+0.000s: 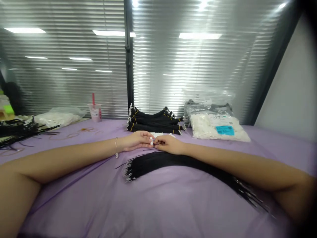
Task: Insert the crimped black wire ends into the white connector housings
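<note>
- We see the left hand (135,140) and right hand (168,144) meeting at mid-counter, their fingers narrowly closed.
- The left fingers (145,137) pinch one side of a small white plastic connector (151,141); the right fingers (159,140) close on its other side, where thin black wires (148,149) enter.
- A thin metal bangle (116,147) circles the left wrist.
- A long sheaf of loose black wires (173,159) lies just below the hands, its bright metal ends fanned out.
- Behind the hands, we note stacked black cable bundles (155,120) with yellow bands, beside a clear bag of white parts (215,129) bearing a blue label (225,130).
- Farther left stand a plastic cup (94,112) with a red straw (93,98) and a second white-filled bag (58,116).
- Smooth lilac cloth covers the counter (158,211).
</note>
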A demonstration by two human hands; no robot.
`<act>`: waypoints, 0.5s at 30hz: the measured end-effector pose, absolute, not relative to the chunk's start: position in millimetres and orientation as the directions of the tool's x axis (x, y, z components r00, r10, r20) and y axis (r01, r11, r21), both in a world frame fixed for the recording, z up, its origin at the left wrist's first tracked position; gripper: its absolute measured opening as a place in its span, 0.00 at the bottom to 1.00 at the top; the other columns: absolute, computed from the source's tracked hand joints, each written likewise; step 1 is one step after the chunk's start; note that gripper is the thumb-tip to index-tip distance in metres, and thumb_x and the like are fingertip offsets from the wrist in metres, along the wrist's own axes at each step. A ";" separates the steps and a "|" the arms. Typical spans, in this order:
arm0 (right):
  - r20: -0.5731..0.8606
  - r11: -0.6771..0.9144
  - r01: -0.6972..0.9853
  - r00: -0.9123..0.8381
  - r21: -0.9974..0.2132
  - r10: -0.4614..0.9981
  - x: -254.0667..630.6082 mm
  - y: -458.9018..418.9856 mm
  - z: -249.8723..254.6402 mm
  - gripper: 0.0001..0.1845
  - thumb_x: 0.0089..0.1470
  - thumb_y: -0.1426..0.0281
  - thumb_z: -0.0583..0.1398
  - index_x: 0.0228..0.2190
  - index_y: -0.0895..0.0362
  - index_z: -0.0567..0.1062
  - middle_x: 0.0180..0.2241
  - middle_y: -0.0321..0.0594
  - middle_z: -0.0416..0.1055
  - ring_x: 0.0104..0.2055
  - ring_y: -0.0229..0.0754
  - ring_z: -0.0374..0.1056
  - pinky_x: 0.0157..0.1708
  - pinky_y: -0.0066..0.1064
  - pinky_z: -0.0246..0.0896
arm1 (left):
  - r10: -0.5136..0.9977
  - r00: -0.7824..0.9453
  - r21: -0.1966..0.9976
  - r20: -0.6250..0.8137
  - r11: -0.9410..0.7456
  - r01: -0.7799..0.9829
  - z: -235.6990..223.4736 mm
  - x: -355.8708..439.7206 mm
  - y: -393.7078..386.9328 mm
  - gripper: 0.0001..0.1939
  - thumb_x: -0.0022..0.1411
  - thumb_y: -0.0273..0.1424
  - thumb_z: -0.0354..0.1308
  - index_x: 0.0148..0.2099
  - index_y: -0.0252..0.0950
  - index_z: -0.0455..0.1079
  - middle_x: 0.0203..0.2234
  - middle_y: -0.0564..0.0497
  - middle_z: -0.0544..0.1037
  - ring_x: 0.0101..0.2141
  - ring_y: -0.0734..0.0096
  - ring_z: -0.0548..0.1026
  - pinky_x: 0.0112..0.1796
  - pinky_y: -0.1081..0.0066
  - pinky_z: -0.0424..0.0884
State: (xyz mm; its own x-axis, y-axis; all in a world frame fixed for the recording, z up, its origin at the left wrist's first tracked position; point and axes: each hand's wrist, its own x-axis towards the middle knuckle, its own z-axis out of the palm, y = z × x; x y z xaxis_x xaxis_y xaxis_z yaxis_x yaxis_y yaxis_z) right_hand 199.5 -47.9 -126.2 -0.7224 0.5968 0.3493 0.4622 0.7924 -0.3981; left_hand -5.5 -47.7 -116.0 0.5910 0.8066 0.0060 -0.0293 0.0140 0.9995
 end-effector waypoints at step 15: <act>0.336 0.784 0.472 -0.720 -0.404 0.607 199.9 -52.4 -122.5 0.09 0.51 0.69 0.55 0.33 0.59 0.71 0.29 0.37 0.69 0.30 0.36 0.62 0.32 0.28 0.54 | 0.813 0.582 0.999 -0.034 0.025 0.023 -109.1 -1.6 -53.6 0.12 0.52 0.24 0.62 0.41 0.30 0.69 0.35 0.48 0.76 0.34 0.78 0.76 0.41 0.77 0.72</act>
